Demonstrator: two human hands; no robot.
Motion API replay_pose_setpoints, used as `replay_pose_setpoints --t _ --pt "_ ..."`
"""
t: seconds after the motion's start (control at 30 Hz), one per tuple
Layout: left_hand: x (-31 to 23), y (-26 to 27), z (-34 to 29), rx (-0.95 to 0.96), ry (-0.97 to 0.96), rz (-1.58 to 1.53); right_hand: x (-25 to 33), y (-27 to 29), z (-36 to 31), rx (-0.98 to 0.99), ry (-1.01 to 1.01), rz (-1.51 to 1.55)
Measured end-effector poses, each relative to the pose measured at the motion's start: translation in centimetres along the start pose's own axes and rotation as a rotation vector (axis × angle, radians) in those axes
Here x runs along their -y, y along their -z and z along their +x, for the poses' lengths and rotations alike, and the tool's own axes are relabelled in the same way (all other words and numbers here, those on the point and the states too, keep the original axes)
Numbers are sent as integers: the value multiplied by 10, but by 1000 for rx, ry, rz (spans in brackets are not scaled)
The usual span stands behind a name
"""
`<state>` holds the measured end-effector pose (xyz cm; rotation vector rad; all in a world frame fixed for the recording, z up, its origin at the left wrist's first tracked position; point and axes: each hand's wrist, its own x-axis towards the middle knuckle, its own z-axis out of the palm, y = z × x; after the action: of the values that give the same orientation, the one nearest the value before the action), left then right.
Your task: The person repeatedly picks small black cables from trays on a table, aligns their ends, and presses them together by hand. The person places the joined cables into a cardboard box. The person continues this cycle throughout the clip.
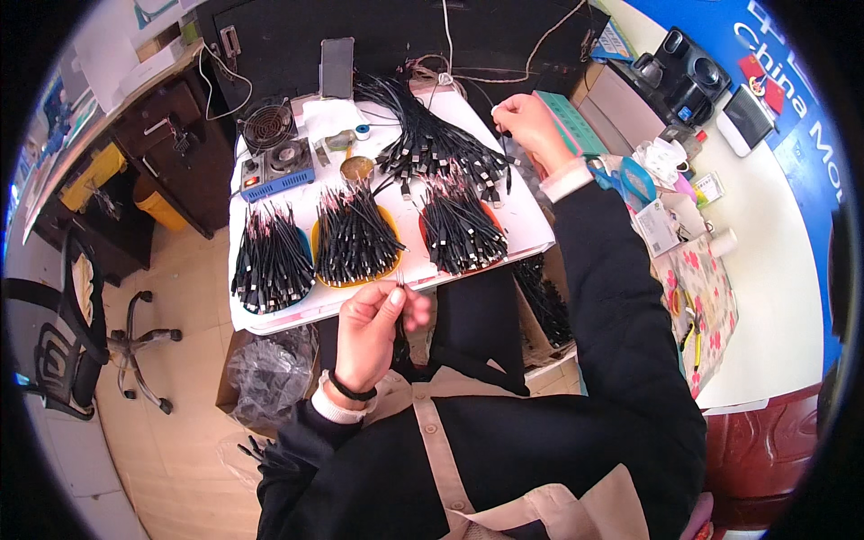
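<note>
My left hand (367, 337) is closed in front of the white table's near edge. Between thumb and fingers it pinches a thin black cable (401, 297), its pale wire ends pointing up. My right hand (531, 126) reaches out to the far right, beside a green box (571, 124). Its fingers are pinched together, and I cannot make out what is in them. Three piles of short black cables with bare ends lie side by side: a left pile (273, 263), a middle pile (357, 236) on a yellow tray, and a right pile (461, 225) on a red tray.
Longer black cables with metal plugs (441, 148) spread behind the piles. A blue heating device (279, 171) and a small fan (267, 126) stand at the back left of the white table (531, 236). A round tin (356, 169) sits nearby. An office chair (135, 346) is at left.
</note>
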<state>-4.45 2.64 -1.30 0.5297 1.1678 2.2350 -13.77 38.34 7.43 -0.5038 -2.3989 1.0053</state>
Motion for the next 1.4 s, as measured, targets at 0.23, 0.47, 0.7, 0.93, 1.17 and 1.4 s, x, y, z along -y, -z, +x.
replay_pose_setpoints --t 0.23,0.47,0.7,0.93,1.17,1.4 --pt "-33 -34 50 21 -152 -103 54 11 -192 306 91 649" --pt "-86 -40 60 72 -576 43 36 -89 -318 355 -10 435" --pt "-56 -36 -11 122 -377 -4 58 -33 -266 340 129 771" --pt "-40 -40 -19 277 -156 -90 98 11 -237 289 342 912" --pt "-35 -48 -11 243 -80 0 96 21 -250 371 249 950" --pt "-21 -67 -16 107 -243 277 92 -1 -277 123 215 791"
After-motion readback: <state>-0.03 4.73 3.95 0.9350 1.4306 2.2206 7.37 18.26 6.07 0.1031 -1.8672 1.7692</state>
